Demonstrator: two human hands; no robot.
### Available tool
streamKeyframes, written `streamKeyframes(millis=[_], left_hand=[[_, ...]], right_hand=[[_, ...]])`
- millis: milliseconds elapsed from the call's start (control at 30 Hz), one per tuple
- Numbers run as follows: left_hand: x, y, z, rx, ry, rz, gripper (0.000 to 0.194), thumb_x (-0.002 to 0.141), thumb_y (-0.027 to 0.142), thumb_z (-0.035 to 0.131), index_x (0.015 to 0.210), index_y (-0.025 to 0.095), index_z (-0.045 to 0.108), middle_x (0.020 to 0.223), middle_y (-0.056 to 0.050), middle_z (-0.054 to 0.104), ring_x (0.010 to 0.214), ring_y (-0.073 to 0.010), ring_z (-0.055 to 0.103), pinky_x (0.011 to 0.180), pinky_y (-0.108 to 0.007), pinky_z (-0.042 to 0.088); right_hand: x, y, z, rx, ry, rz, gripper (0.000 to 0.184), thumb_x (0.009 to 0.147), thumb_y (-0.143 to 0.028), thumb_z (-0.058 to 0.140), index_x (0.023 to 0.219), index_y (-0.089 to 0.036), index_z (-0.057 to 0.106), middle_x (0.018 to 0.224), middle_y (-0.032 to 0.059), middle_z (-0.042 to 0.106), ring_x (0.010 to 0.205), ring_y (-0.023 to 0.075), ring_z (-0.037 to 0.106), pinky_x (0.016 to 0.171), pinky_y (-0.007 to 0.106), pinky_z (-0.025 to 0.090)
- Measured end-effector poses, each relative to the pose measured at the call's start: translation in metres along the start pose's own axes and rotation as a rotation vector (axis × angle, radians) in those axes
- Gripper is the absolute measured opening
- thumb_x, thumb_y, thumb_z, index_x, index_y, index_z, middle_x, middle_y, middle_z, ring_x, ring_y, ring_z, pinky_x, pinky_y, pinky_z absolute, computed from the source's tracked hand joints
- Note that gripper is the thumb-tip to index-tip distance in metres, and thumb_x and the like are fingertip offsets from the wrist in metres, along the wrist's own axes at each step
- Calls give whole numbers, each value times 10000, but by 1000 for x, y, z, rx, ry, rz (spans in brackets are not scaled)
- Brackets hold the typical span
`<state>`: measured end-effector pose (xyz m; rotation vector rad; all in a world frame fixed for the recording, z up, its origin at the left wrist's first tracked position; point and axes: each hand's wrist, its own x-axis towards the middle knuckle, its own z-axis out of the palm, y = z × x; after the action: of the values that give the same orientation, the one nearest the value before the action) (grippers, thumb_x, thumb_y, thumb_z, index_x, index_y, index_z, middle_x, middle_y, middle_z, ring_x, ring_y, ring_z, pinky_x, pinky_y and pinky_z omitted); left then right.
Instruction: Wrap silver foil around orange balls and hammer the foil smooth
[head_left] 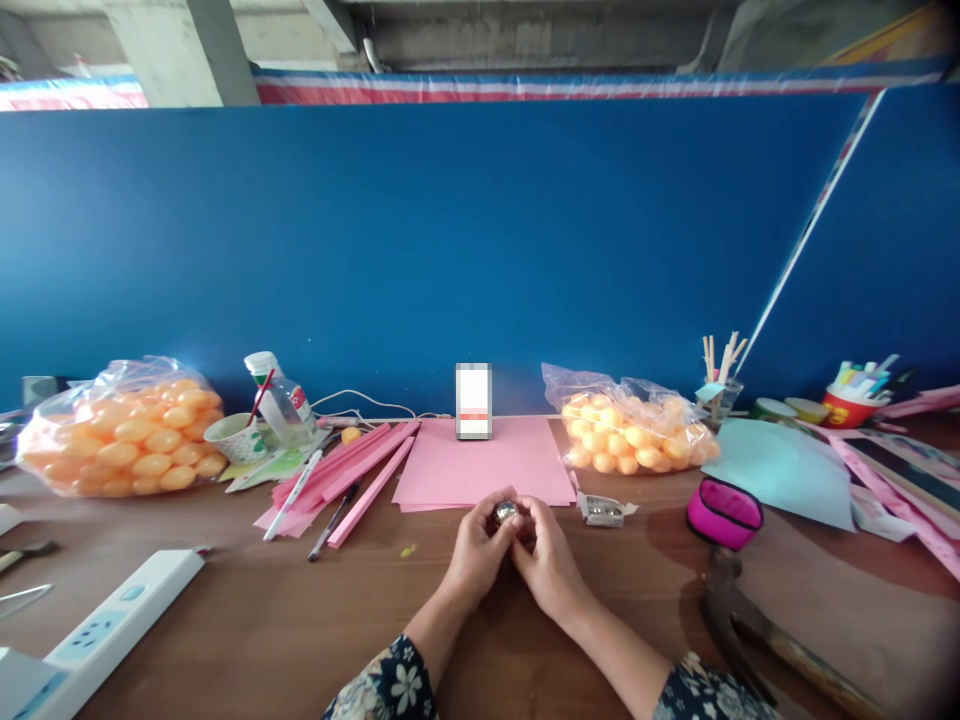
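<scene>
A small shiny silver ball [506, 512] sits between my two hands, just in front of the pink paper sheets [480, 465]. My left hand [480, 540] curls around its left side, with the thumb lying over the front. From the other side, my right hand [547, 555] closes in with bent fingers, and its fingertips meet the left ones. How firmly each hand grips the ball is partly hidden by the fingers. A small opened packet [602, 511] with shiny round pieces in it lies right of my hands. Behind them a phone [473, 402] stands upright on the paper.
Bags of orange balls stand at left [135, 440] and right [637, 435]. Pink paper strips [345, 470], a plastic bottle [289, 405] and a paper cup [235, 438] are left of centre. A power strip [124, 630] lies front left; a magenta band [724, 513] and hammer [780, 640] lie right.
</scene>
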<state>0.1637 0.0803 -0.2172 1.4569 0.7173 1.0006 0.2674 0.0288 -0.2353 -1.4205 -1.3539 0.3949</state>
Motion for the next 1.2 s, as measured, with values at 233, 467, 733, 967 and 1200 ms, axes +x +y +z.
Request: streamKeyframes(millis=[233, 467, 733, 967, 1200], left_hand=[[-1, 2, 1, 20, 2, 13, 372, 722, 247, 626, 1084, 168, 595, 1068, -89, 652, 1012, -236, 582, 916, -361, 435], [-3, 8, 0, -86, 32, -28, 366, 840, 371, 461, 1119, 173, 589, 1178, -93, 608, 1133, -225, 515, 995, -362, 364], [-1, 4, 2, -82, 50, -21, 311, 801, 326, 532, 1056, 171, 621, 1050, -77, 666, 1025, -225, 582, 923, -348, 431], [0, 3, 2, -63, 45, 1, 262, 777, 264, 552, 1011, 174, 631, 1015, -80, 675, 977, -223, 607, 891, -355, 456], [0, 2, 2, -165, 17, -22, 316, 743, 264, 610, 1039, 155, 595, 1002, -96, 669, 954, -220, 613, 877, -360, 468]], right_hand=[[0, 1, 0, 35, 7, 3, 288, 810, -183, 499, 1097, -197, 473, 1079, 103, 582, 996, 230, 566, 838, 382, 481], [-2, -7, -3, 104, 17, 25, 316, 775, -193, 556, 1084, -201, 490, 1022, 85, 611, 898, 216, 605, 771, 348, 513], [1, -12, -6, 109, -5, 38, 309, 794, -169, 508, 1096, -206, 455, 1018, 71, 599, 908, 204, 593, 800, 349, 502], [1, -2, -4, 10, 41, -25, 426, 758, -112, 509, 1167, -216, 453, 1138, 78, 535, 1061, 216, 517, 898, 374, 461], [2, -3, -4, 48, 61, -38, 349, 787, -151, 517, 1131, -208, 487, 1108, 83, 576, 1052, 223, 539, 928, 403, 442]])
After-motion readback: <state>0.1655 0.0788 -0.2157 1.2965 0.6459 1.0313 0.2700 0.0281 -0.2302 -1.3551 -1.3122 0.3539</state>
